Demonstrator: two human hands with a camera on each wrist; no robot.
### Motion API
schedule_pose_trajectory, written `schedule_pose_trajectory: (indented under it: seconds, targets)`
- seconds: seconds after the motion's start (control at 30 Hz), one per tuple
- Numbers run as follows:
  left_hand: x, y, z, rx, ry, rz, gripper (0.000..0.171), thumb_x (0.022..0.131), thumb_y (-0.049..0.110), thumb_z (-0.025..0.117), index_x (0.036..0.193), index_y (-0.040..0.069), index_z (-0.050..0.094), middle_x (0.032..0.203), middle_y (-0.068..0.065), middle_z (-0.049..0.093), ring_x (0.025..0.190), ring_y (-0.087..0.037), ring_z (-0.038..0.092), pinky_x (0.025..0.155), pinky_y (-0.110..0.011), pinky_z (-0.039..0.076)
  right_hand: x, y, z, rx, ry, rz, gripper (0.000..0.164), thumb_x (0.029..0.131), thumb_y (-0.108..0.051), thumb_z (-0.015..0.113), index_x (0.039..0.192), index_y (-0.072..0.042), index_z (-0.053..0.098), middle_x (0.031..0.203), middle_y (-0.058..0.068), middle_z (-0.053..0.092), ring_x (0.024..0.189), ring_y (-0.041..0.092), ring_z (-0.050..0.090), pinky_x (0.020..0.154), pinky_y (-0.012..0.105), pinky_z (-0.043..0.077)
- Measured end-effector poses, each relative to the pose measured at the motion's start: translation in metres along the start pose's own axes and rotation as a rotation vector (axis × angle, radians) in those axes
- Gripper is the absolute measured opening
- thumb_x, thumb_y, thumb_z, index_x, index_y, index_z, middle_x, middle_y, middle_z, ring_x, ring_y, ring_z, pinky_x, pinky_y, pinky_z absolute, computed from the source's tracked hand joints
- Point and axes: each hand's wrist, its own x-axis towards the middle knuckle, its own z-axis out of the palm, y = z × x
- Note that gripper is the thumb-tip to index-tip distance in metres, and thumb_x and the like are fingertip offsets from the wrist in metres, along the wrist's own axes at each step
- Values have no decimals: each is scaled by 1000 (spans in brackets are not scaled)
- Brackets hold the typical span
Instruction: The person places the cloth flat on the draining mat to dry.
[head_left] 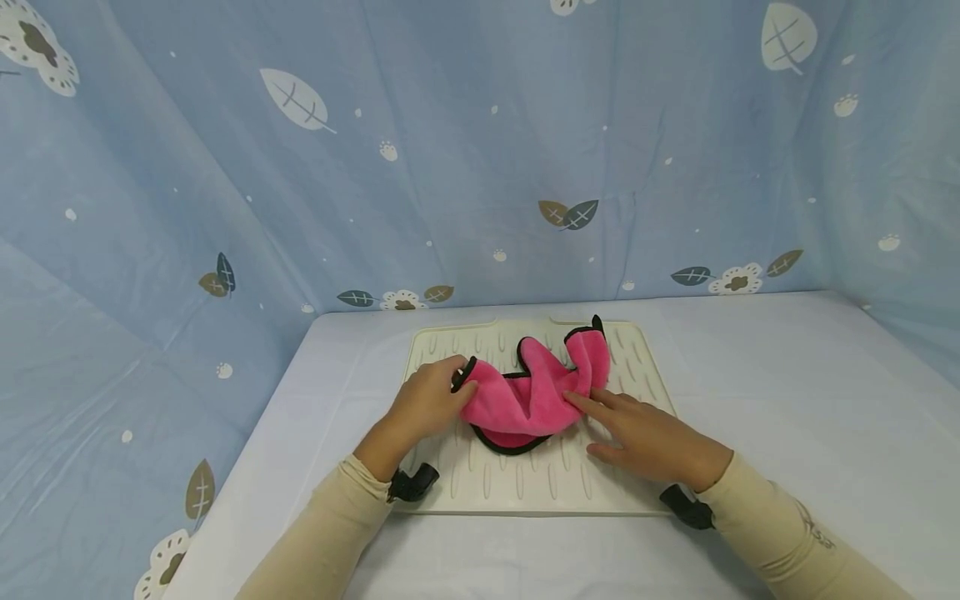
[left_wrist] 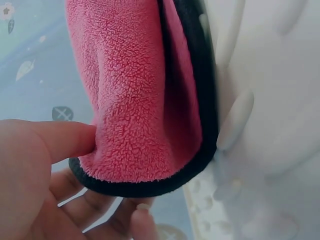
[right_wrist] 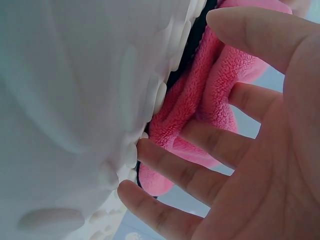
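Note:
A crumpled pink towel (head_left: 551, 400) with black edging lies in folds on a cream ribbed mat (head_left: 517, 492). At its left end my left hand (head_left: 427, 396) pinches the edge; in the left wrist view the thumb presses the plush side of the towel (left_wrist: 130, 110) and the other fingers are behind the black border. On the right, my right hand (head_left: 645, 433) has its fingers spread, with fingertips against the towel's folds. The right wrist view shows those fingers (right_wrist: 180, 170) fairly straight beside the pink towel (right_wrist: 200, 100), with the thumb apart from them.
The mat lies on a table covered with a white cloth (head_left: 787, 400). Behind and to the left hangs a blue curtain (head_left: 465, 150) printed with leaves and flowers. A black wrist camera (head_left: 412, 482) sits at the left wrist, another black camera (head_left: 686, 507) at the right.

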Motion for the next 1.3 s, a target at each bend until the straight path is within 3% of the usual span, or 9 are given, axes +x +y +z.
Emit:
schedule_pose_trajectory:
  seconds: [0.17, 0.4, 0.57, 0.73, 0.87, 1.0, 1.13, 1.3]
  targets:
    - [1, -2, -4, -8, 43, -8, 15, 97, 24, 65, 110, 16, 65, 88, -1, 70, 72, -14, 58, 62, -30, 45, 0, 1, 1, -12, 10, -11, 73, 93, -31, 71, 156, -24, 35, 148, 20, 48, 133, 44, 50, 101, 62, 45]
    - [4, -8, -11, -27, 102, -26, 15, 98, 24, 63, 108, 13, 64, 74, -2, 60, 55, -14, 47, 51, -28, 37, 0, 1, 2, -31, 17, -19, 74, 92, -30, 72, 156, -22, 35, 147, 21, 48, 132, 44, 50, 101, 61, 46]
    - [4, -11, -19, -42, 145, -50, 16, 98, 26, 63, 108, 13, 64, 77, -3, 61, 51, -15, 45, 49, -28, 37, 0, -1, 1, -27, 13, -12, 73, 92, -31, 72, 155, -21, 36, 150, 21, 46, 135, 44, 48, 102, 61, 45]
    - [5, -17, -20, 4, 170, -73, 19, 98, 28, 63, 109, 12, 64, 72, -3, 60, 51, -15, 45, 47, -28, 34, 0, 0, 1, -33, 15, -12, 73, 92, -31, 71, 156, -22, 35, 149, 21, 47, 133, 44, 49, 101, 62, 46]
    - [8, -24, -13, 121, 112, -126, 28, 98, 32, 63, 120, 14, 64, 73, -2, 64, 58, -17, 56, 48, -30, 37, 0, 1, 3, -44, 25, -22, 74, 92, -30, 72, 156, -22, 35, 145, 20, 50, 130, 43, 52, 100, 61, 47]
    - [10, -30, -6, 225, 28, -162, 31, 98, 34, 64, 124, 17, 64, 93, -7, 73, 80, -26, 68, 57, -38, 45, 0, 2, 4, -48, 30, -29, 74, 92, -28, 72, 156, -22, 35, 144, 19, 51, 128, 42, 54, 99, 60, 48]
    - [9, -30, -3, 249, -4, -156, 36, 98, 35, 63, 129, 17, 63, 110, -11, 73, 94, -32, 70, 66, -46, 50, 1, 1, 4, -49, 29, -26, 74, 92, -29, 72, 156, -23, 35, 144, 20, 51, 128, 43, 53, 99, 61, 48]
    - [7, -28, -8, 241, -62, -145, 45, 99, 34, 56, 139, 14, 57, 117, -10, 72, 93, -29, 68, 73, -49, 52, 1, 2, 4, -44, 22, -21, 74, 92, -29, 72, 156, -23, 35, 144, 20, 50, 128, 43, 53, 99, 61, 47]
